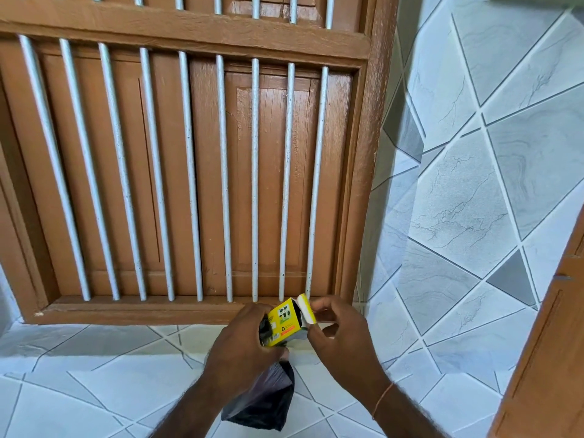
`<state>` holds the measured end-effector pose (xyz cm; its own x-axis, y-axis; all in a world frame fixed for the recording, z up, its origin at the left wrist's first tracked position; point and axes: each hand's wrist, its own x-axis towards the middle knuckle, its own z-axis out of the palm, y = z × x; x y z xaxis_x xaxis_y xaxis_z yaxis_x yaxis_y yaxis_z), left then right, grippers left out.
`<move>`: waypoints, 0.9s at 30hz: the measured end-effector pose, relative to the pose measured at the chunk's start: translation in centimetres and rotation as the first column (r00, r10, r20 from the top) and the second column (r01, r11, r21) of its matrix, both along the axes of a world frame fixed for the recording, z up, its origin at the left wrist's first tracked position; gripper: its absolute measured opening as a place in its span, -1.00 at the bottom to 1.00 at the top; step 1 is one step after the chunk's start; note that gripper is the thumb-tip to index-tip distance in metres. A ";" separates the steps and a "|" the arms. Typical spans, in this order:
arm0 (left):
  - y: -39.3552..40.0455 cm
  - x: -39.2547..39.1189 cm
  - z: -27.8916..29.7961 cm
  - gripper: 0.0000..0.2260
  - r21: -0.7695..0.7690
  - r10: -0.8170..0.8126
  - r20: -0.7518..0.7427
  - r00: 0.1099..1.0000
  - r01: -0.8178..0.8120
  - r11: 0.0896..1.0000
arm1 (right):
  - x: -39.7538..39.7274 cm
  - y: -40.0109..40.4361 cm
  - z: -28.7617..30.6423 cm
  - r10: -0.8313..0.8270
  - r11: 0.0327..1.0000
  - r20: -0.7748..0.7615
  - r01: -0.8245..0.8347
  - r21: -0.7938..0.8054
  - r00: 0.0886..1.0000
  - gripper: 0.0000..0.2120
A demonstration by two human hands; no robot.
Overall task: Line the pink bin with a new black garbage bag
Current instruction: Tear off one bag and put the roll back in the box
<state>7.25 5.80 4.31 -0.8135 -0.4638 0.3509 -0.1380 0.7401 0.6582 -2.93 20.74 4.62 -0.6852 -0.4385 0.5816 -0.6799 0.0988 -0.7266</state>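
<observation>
Lower centre of frame, left hand clenched around yellow box and black garbage bag hanging beneath, right hand pinching white flap, barred wooden window behind.

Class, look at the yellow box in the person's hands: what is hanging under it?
A folded black garbage bag hangs below the yellow box, pinched by the left hand. The hand covers its top, and the box's contents stay hidden.
</observation>
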 end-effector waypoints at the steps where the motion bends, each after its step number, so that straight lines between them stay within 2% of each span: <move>1: 0.0 0.0 0.1 -0.51 -0.004 0.011 0.006 1.000 -0.011 1.000 | 0.1 -0.1 -0.3 0.014 1.000 -0.001 -0.014 0.013 1.000 -0.79; 4: 0.3 0.0 0.3 -0.51 -0.043 0.030 0.033 0.999 -0.028 0.999 | 0.4 -0.3 -0.7 0.031 1.000 0.059 -0.031 -0.003 0.998 -0.83; 9: 0.6 0.0 0.3 -0.45 -0.133 0.047 0.049 0.998 -0.040 0.990 | 0.3 -1.0 -1.1 -0.089 0.996 0.120 0.090 -0.010 0.989 -0.92; 13: 0.8 -0.1 0.3 -0.43 -0.150 0.060 0.054 0.997 -0.052 0.987 | 0.3 -1.2 -1.5 -0.094 0.994 0.180 0.102 -0.036 0.979 -0.96; 17: 1.0 -0.1 0.3 -0.43 -0.182 0.076 0.046 0.996 -0.067 0.981 | 0.6 -1.3 -1.9 -0.122 0.989 0.168 0.134 -0.061 0.978 -0.96; 24: 1.1 -0.5 0.4 -0.45 -0.239 0.111 0.027 0.993 -0.101 0.966 | 0.7 -1.6 -2.3 -0.076 0.990 0.165 0.094 -0.109 0.983 -0.97; 27: 1.1 -0.6 0.2 -0.47 -0.248 0.118 0.005 0.993 -0.113 0.962 | 1.1 -1.9 -2.7 -0.105 0.980 0.088 0.119 -0.160 0.990 -0.91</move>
<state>6.64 6.91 4.54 -0.7671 -0.4559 0.4512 -0.2428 0.8575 0.4536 -1.79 18.84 1.90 -0.7712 -0.2595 0.5813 -0.6111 0.0461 -0.7902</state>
